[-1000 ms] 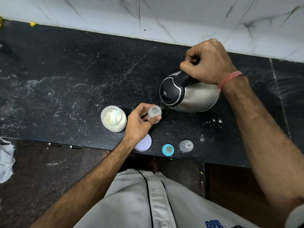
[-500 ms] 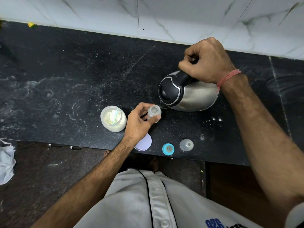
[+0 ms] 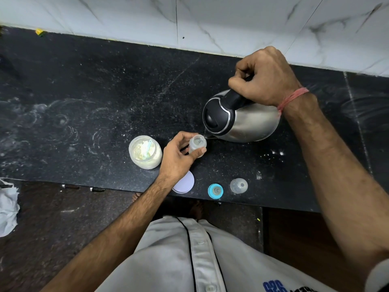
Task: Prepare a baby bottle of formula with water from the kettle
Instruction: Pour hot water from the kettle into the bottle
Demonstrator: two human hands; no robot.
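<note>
A small clear baby bottle (image 3: 197,143) stands open on the black counter (image 3: 101,106), and my left hand (image 3: 179,159) grips it between thumb and fingers. My right hand (image 3: 265,80) grips the black handle of a steel kettle (image 3: 242,121), which is tilted left with its spout at the bottle's mouth. A thin stream of water runs from the spout into the bottle. An open jar of white formula powder (image 3: 145,152) with a pale blue scoop inside stands just left of my left hand.
Near the counter's front edge lie a round white lid (image 3: 185,183), a blue bottle ring with teat (image 3: 215,191) and a clear bottle cap (image 3: 238,185). A white marble wall (image 3: 210,20) backs the counter. White cloth (image 3: 7,207) lies on the floor at left.
Hardly anything has shifted; the kettle stays tilted over the bottle and water keeps running in. Both hands keep the same grips.
</note>
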